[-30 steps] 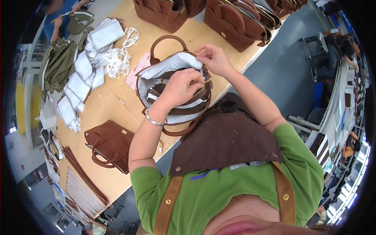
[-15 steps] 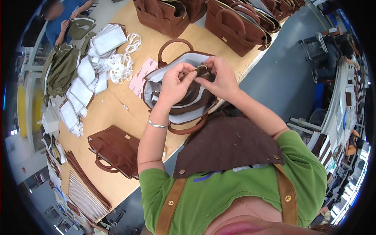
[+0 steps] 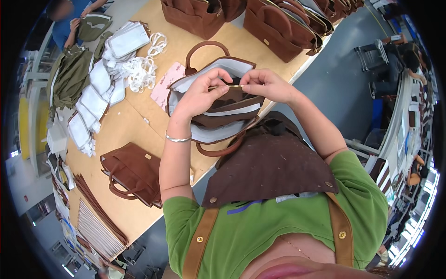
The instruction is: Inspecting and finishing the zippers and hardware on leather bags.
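Note:
An open brown handbag (image 3: 222,152) stands at the near edge of the table, with pale lining and two arched handles. Above its opening, a brass-toothed zipper (image 3: 236,86) runs straight between my hands. My left hand (image 3: 206,91) pinches its left end between thumb and fingers. At the other end, my right hand (image 3: 269,86) grips it the same way. Below the hands, dark brown fabric edged with a white strip (image 3: 232,110) shows inside the bag. My fingertips cover the zipper's ends.
Several finished brown bags (image 3: 274,32) stand at the back. A smaller brown bag (image 3: 134,172) lies at the left, near brown strips (image 3: 100,209). White pieces (image 3: 95,104), white cords (image 3: 139,74), olive fabric (image 3: 69,83) and a pink printed sheet (image 3: 168,81) lie beyond. A co-worker sits far left.
My hands have drawn apart, mostly by the right moving rightward. The zipper, curved before, is now straight between them. More of the bag's inside shows.

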Available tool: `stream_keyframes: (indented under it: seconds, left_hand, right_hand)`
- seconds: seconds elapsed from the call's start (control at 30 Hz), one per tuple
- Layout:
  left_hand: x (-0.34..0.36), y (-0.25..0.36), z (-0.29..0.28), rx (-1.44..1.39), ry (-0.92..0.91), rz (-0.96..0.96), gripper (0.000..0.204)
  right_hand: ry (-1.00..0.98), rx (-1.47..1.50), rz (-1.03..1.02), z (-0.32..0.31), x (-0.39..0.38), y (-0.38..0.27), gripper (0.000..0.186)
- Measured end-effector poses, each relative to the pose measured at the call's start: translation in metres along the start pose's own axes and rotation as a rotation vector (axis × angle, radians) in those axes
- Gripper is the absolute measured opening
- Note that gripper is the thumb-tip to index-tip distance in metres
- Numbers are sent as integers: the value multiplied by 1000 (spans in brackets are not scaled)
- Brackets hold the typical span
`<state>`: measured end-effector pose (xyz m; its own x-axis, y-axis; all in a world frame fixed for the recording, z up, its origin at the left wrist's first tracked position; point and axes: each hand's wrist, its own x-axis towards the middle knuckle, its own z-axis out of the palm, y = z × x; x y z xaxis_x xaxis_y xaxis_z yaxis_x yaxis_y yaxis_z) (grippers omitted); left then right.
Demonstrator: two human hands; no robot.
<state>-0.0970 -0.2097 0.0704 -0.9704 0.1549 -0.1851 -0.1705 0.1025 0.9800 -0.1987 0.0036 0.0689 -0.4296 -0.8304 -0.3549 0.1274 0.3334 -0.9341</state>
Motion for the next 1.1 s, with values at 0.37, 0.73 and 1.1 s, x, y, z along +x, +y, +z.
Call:
stream_keyframes:
  seconds: [0.37,0.73,1.1]
  left_hand:
    - [-6,11,23,349,133,350,16]
    - [-6,3,39,459,242,293,12]
    - [-13,-1,33,279,180,264,23]
  right_hand:
    - [-59,120,26,-4,-1,-4,12]
    - [-1,-26,5,3,1,3,15]
    - [137,-210,-10,-15,3,10,15]
